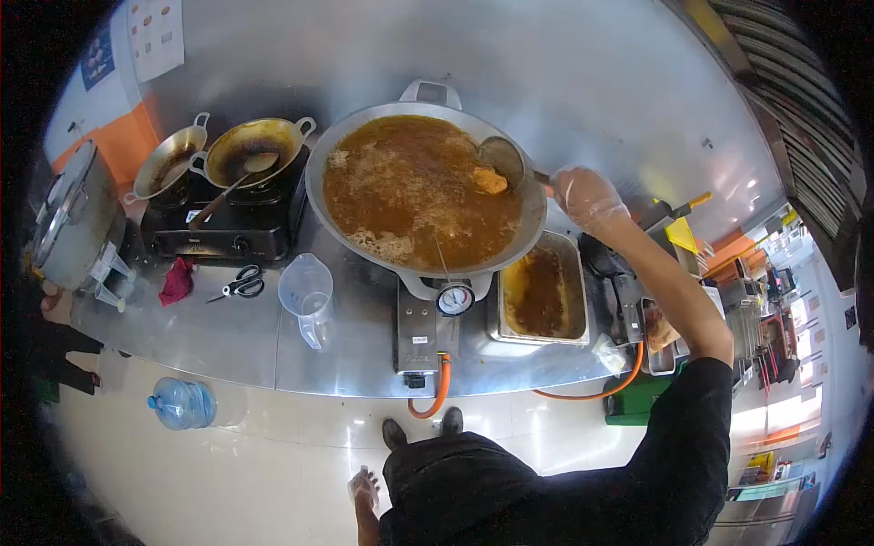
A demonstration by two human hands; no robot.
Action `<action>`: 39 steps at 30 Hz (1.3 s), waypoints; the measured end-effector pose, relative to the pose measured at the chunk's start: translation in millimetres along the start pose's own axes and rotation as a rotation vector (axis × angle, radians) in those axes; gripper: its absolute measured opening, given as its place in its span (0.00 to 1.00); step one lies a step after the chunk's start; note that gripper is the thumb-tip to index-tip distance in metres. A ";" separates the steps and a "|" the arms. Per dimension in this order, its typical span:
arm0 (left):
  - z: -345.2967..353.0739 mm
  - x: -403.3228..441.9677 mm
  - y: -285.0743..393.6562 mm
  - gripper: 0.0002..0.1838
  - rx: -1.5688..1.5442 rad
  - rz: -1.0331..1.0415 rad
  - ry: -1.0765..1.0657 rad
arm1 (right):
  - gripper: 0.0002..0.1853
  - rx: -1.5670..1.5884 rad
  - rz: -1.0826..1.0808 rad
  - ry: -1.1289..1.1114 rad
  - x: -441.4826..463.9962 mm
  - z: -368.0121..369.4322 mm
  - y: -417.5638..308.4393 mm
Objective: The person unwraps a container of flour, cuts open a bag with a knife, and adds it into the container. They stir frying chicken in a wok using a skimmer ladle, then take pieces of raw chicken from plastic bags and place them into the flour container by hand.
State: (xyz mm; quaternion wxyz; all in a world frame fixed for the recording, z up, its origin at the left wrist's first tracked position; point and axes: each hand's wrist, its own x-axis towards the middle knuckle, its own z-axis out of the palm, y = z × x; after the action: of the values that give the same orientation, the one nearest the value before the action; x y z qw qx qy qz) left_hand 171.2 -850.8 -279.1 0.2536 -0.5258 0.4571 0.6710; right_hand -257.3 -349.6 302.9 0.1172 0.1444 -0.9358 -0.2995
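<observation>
The left hand (366,490) hangs empty, fingers slightly spread; at the right of the pan (320,173), a fried piece (490,181), probably fragile, meets the strainer (502,156), likely light and stiff, best held where the right hand (587,197) wraps its fingers.

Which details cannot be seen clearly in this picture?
All in the head view:
Thermometer dial: reading too small to tell.
Large wok: bottom hidden by the brown liquid.
Strainer: gripped part covered by the right hand.
Another person: upper body lost at the dark left edge.

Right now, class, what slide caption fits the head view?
Gloved right hand holding a strainer at a wok of brown liquid.
</observation>
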 end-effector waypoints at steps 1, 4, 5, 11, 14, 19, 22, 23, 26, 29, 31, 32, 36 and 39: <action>2.1 -2.6 3.0 0.25 0.001 -0.005 0.005 | 0.10 0.027 0.055 -0.016 -0.7 -5.6 -0.8; 7.7 -5.9 8.5 0.25 0.008 -0.017 0.014 | 0.09 0.061 0.168 -0.037 5.5 -48.5 -4.6; 7.5 -3.7 9.5 0.25 0.014 -0.021 0.015 | 0.09 0.044 0.171 -0.027 7.1 -52.3 -1.2; 0.8 -0.3 11.7 0.26 -0.010 -0.002 -0.054 | 0.09 0.245 0.120 -0.012 24.1 -77.8 -18.2; 1.7 -4.8 20.2 0.26 0.015 0.022 -0.067 | 0.09 0.288 0.051 0.046 47.7 -47.0 -37.3; -3.7 1.6 29.8 0.27 0.024 0.054 -0.046 | 0.10 0.236 0.022 -0.068 89.0 -2.2 -56.9; -12.6 -0.9 21.7 0.26 -0.073 0.073 -0.057 | 0.10 0.252 -0.116 0.039 93.1 31.5 -57.3; -20.0 -1.5 12.8 0.26 -0.102 0.096 -0.091 | 0.09 0.217 -0.132 -0.050 92.6 15.7 -62.4; -36.8 -5.8 -8.8 0.26 -0.118 0.079 -0.096 | 0.10 0.246 -0.231 -0.236 93.8 24.6 -66.7; -30.7 -12.7 -20.1 0.26 -0.037 -0.067 0.039 | 0.09 0.220 -0.345 -0.062 88.8 56.4 -65.2; -34.5 -23.9 -29.4 0.26 -0.023 -0.088 0.061 | 0.09 0.390 -0.324 -0.042 85.7 60.2 -65.2; -36.3 -23.1 -34.2 0.25 -0.030 -0.098 0.065 | 0.10 0.583 -0.262 -0.134 80.2 19.1 -69.3; -33.9 -18.2 -33.8 0.25 -0.013 -0.112 0.055 | 0.25 1.062 0.081 -0.512 80.7 -2.2 -77.4; -34.5 -9.4 -30.6 0.27 -0.055 -0.037 0.011 | 0.21 1.331 0.295 -0.705 78.2 -34.6 -87.1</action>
State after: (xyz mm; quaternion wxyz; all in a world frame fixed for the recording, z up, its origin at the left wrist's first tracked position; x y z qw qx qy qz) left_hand 215.7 -865.9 -281.9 0.2487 -0.5449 0.4300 0.6756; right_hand -302.1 -462.2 288.9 -0.2612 -0.0460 -0.9105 0.3174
